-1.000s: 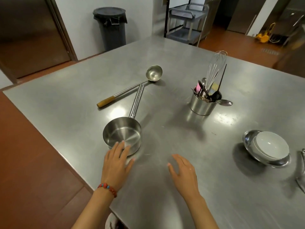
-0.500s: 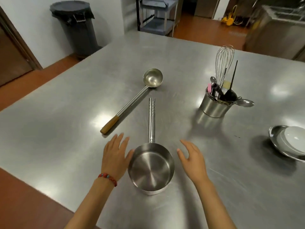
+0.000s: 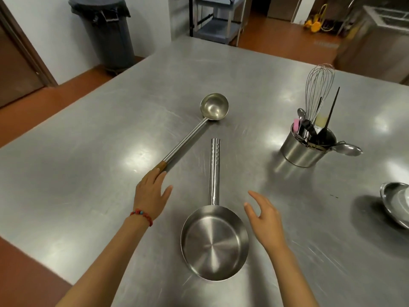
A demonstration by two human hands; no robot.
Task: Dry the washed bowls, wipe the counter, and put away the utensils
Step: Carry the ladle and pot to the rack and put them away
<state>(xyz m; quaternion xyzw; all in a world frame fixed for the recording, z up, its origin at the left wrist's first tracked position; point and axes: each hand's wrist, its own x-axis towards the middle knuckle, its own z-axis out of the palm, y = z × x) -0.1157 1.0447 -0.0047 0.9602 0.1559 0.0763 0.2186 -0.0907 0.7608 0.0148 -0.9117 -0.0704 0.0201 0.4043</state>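
A steel saucepan (image 3: 214,244) lies on the steel counter (image 3: 88,156) in front of me, its long handle pointing away. A steel ladle (image 3: 194,131) with a wooden grip lies slanted behind it. My left hand (image 3: 150,193), with straight fingers, reaches the wooden end of the ladle and covers its tip. To the right of the pan hovers my right hand (image 3: 263,216), fingers relaxed and holding nothing. A steel utensil holder (image 3: 303,151) with a whisk, spoons and spatulas stands at the right. Part of a steel bowl (image 3: 396,204) shows at the right edge.
A dark bin (image 3: 106,32) stands by the wall beyond the counter's far left corner. A metal cart (image 3: 217,21) is behind the far edge. The counter's left edge drops to a brown floor (image 3: 24,275).
My left hand has moved from beside the pan forward to the ladle's wooden end. The right hand stays beside the pan. The view has shifted closer, and the bowl has slid toward the right edge.
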